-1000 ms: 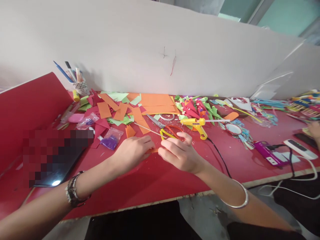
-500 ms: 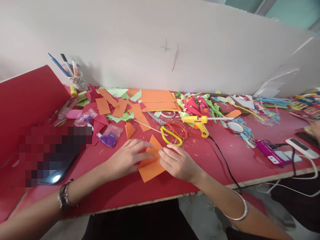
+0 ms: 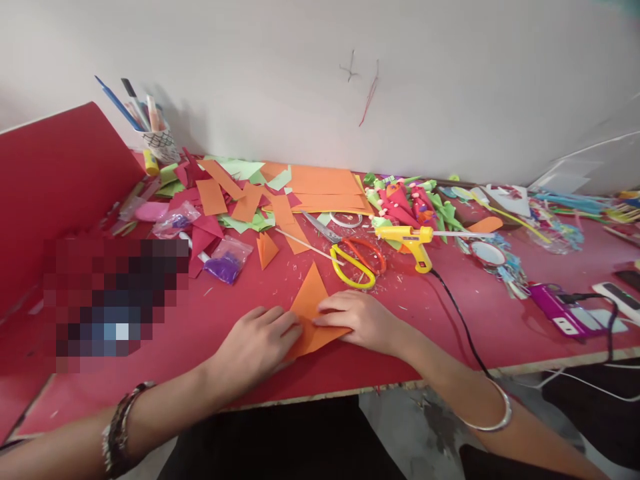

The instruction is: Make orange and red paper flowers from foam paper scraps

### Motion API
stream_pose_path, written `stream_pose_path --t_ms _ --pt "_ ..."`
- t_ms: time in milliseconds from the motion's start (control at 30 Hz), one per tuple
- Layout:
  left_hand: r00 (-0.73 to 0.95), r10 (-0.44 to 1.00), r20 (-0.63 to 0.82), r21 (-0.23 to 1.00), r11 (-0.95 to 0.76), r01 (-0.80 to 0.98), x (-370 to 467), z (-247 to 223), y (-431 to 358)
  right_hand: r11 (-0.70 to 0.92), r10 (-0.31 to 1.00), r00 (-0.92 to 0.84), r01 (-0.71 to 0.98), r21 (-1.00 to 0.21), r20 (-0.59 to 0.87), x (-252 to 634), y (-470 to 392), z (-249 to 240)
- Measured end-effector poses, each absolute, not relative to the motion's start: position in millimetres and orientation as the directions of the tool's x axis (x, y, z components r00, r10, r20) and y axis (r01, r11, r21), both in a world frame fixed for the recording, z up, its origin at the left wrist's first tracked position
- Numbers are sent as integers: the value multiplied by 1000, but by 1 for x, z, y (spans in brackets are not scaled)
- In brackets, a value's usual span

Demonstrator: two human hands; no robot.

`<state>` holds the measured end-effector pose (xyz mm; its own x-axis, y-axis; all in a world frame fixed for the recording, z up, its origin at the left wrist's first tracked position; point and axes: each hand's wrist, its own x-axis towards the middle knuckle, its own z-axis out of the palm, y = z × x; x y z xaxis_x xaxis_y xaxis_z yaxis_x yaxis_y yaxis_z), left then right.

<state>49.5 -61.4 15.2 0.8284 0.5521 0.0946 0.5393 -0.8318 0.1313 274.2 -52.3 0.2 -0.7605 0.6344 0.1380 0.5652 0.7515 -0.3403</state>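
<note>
On the red table, a sheet of orange paper (image 3: 311, 300) lies folded into a triangular shape with its point facing the wall. My left hand (image 3: 263, 340) grips its lower left edge with curled fingers. At the right edge, my right hand (image 3: 367, 323) holds the paper, fingers close together on the folded side; the thumb is mostly hidden. Just beyond the paper lie scissors (image 3: 354, 265) with yellow and red handles. A small folded orange paper piece (image 3: 267, 250) stands farther left.
A yellow glue gun (image 3: 413, 241) with a black cord lies to the right. Behind are orange paper sheets (image 3: 325, 183), paper scraps, and red and green paper crafts (image 3: 400, 203). A pen cup (image 3: 160, 143) stands back left; a purple power strip (image 3: 563, 312) sits at the right.
The orange paper has gone from a partly opened shape to a flatter triangle. My left fingers have curled onto its lower left edge. The right hand presses closer along its right side.
</note>
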Motion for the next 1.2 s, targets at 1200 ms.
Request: stream_pose_path --t_ms 1200 --pt "681 713 166 235 -699 675 43 -6 -48 415 858 -495 515 -750 135 261 -49 -4"
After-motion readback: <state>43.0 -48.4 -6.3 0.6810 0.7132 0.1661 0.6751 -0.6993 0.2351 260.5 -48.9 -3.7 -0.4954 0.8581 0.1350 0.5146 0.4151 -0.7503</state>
